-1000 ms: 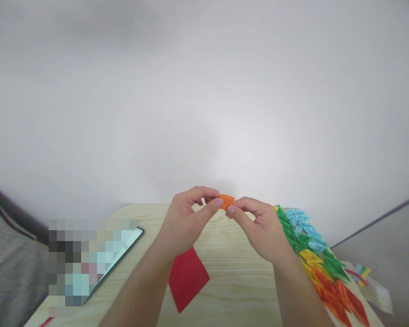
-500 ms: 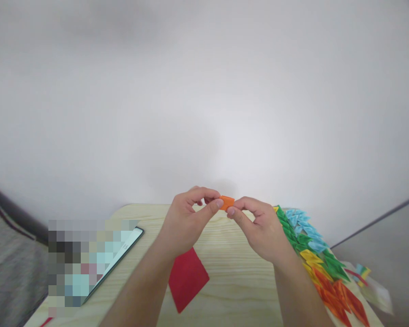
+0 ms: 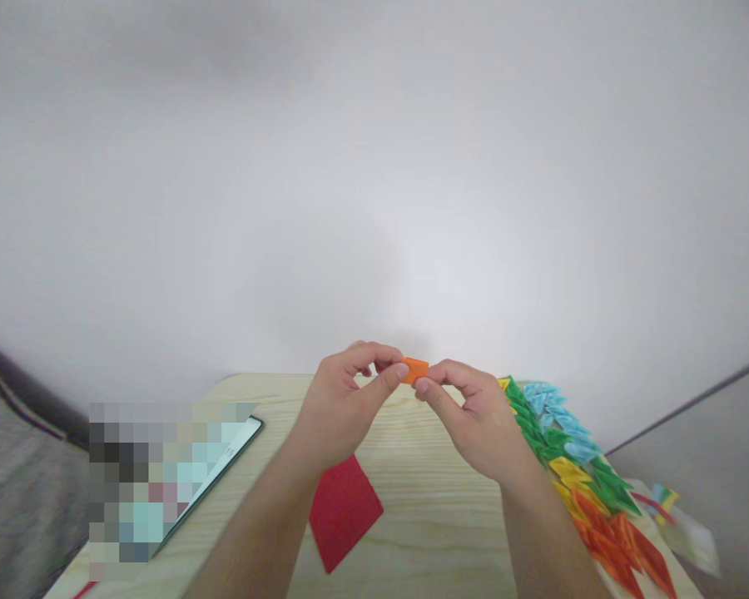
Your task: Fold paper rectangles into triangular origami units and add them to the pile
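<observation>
A small folded piece of orange paper [image 3: 416,370] is held up over the far part of the table, between both hands. My left hand [image 3: 355,391] pinches its left end with thumb and forefinger. On the other side, my right hand [image 3: 471,408] grips its lower right corner between thumb and fingertips. Parts of the paper are covered by the fingers. Below my left hand, a red sheet of paper [image 3: 346,516] lies on the wooden table [image 3: 437,532], partly hidden by the left forearm.
Along the table's right edge lie rows of folded paper pieces in light blue [image 3: 553,412], green [image 3: 612,482], yellow [image 3: 571,472] and orange-red [image 3: 624,545]. A tablet-like device [image 3: 225,457], mostly blurred out, rests at the left. A pale wall [image 3: 374,183] stands behind the table.
Almost nothing differs. Both hands keep their pinch on the orange paper, which has shifted only very slightly.
</observation>
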